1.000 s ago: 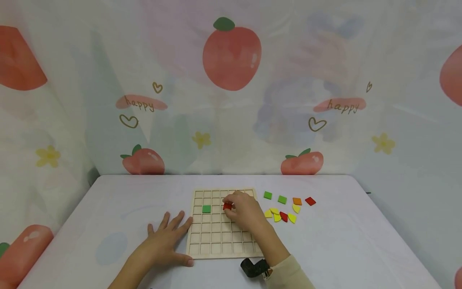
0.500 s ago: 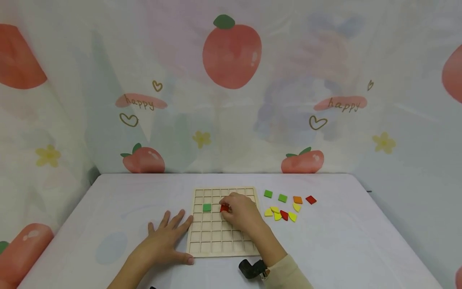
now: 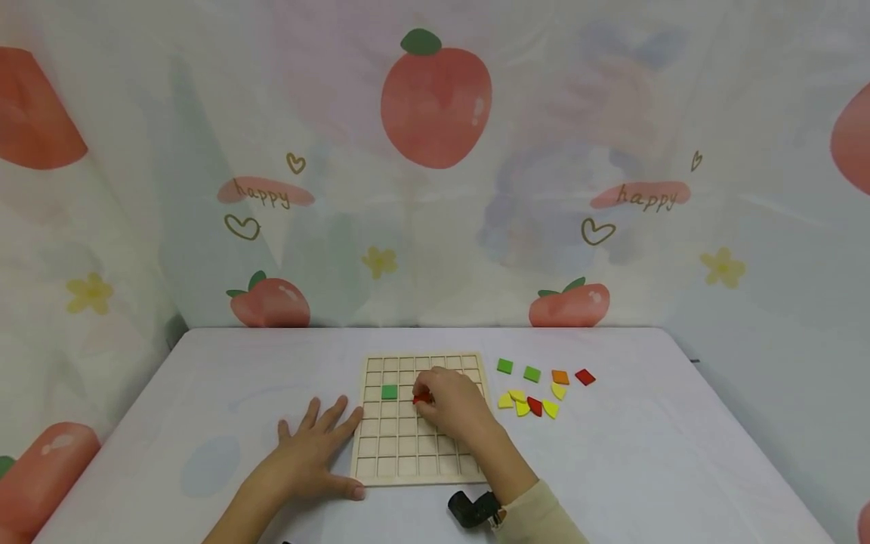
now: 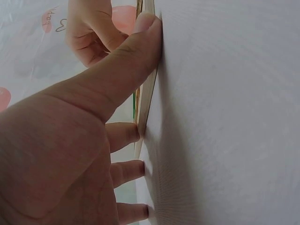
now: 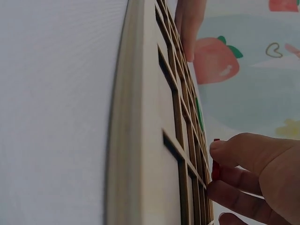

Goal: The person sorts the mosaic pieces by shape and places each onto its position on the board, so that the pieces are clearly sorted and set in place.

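Note:
A wooden grid board [image 3: 387,447] lies on the table, and one green square tile [image 3: 390,392] sits in a cell toward its upper left. My right hand [image 3: 454,400] is over the board and pinches a red tile [image 3: 421,397] between thumb and fingers. In the right wrist view that red tile [image 5: 216,159] appears edge-on, close over the grid. With fingers spread, my left hand [image 3: 309,453] rests on the table at the board's left side. Its thumb [image 4: 136,51] touches the board's edge in the left wrist view.
Right of the board lie two green squares [image 3: 532,374], an orange tile [image 3: 560,377], a red tile [image 3: 585,377], several yellow quarter-round pieces [image 3: 550,409] and a red piece [image 3: 535,406]. A black device [image 3: 472,509] is on the right wrist. A patterned cloth [image 3: 435,249] hangs behind.
My right hand has moved slightly left and toward me over the board, carrying the red tile along. The left hand stays in place.

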`<state>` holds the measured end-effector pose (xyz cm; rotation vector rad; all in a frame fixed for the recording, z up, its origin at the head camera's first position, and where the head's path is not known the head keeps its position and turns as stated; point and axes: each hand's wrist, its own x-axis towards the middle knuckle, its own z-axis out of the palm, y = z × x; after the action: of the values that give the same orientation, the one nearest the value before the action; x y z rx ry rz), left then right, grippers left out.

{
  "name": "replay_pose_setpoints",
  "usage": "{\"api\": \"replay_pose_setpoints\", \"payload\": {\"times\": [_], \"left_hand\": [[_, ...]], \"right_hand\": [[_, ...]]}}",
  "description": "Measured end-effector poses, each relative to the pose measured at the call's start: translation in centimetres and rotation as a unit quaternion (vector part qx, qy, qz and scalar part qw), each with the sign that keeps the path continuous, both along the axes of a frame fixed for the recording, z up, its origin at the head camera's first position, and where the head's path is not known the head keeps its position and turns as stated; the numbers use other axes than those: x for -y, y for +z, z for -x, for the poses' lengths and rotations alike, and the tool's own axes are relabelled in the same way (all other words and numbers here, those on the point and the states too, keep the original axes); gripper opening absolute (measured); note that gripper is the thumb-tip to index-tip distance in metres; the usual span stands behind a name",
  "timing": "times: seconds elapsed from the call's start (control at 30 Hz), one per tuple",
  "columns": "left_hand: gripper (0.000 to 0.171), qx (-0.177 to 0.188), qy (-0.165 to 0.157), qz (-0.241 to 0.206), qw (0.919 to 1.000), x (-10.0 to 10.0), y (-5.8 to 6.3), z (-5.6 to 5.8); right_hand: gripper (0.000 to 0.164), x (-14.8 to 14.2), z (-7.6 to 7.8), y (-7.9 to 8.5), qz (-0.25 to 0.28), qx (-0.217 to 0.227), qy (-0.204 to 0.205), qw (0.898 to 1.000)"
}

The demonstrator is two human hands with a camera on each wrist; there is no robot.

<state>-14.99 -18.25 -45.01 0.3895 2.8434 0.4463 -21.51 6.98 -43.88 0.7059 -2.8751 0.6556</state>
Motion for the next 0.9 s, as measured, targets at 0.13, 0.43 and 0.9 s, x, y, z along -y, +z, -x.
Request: {"api": "replay_pose_setpoints", "payload": {"times": [0.13, 0.43, 0.9], "left_hand": [[0.117, -0.001, -0.002, -0.003, 1.0000, 0.03, -0.01, -0.04], [0.119, 0.000, 0.004, 0.004, 1.0000, 0.03, -0.16, 0.05], [0.117, -0.007, -0.002, 0.001, 1.0000, 0.02, -0.12, -0.13]], "right_hand": [[0.005, -0.03, -0.01, -0.10, -0.005, -0.004, 0.004, 1.000], [0.011, -0.01, -0.03, -0.14, -0.019, -0.015, 0.015, 1.000], [0.009, -0.50, -0.09, 0.33, -0.029, 0.014, 0.017, 0.999]]}}
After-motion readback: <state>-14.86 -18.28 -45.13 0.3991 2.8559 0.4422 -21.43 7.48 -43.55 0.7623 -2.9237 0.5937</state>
